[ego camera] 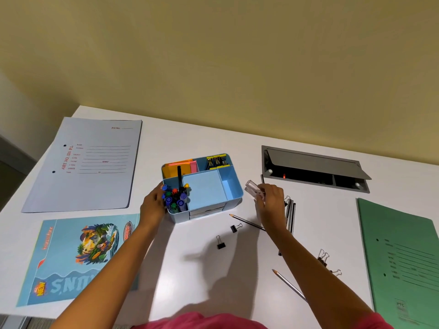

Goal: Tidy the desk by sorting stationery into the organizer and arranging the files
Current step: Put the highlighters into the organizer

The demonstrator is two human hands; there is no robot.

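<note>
The right hand (270,198) pinches a clear little case (253,189) at 3 o'clock of the organizer (231,184) (the left hand (153,205) holds its 9 o'clock side); the smooth case might slip and fall.

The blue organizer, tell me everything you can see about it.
The organizer is a light blue, plastic-looking box with rounded corners, upright on the white desk. Markers stand front-left, orange and pink sticky notes back-left, yellow-black clips back-right; the middle and right sections look empty. Two small drawers face the person. The left hand grips its left side. The right hand holds a clear item beside it.
</note>
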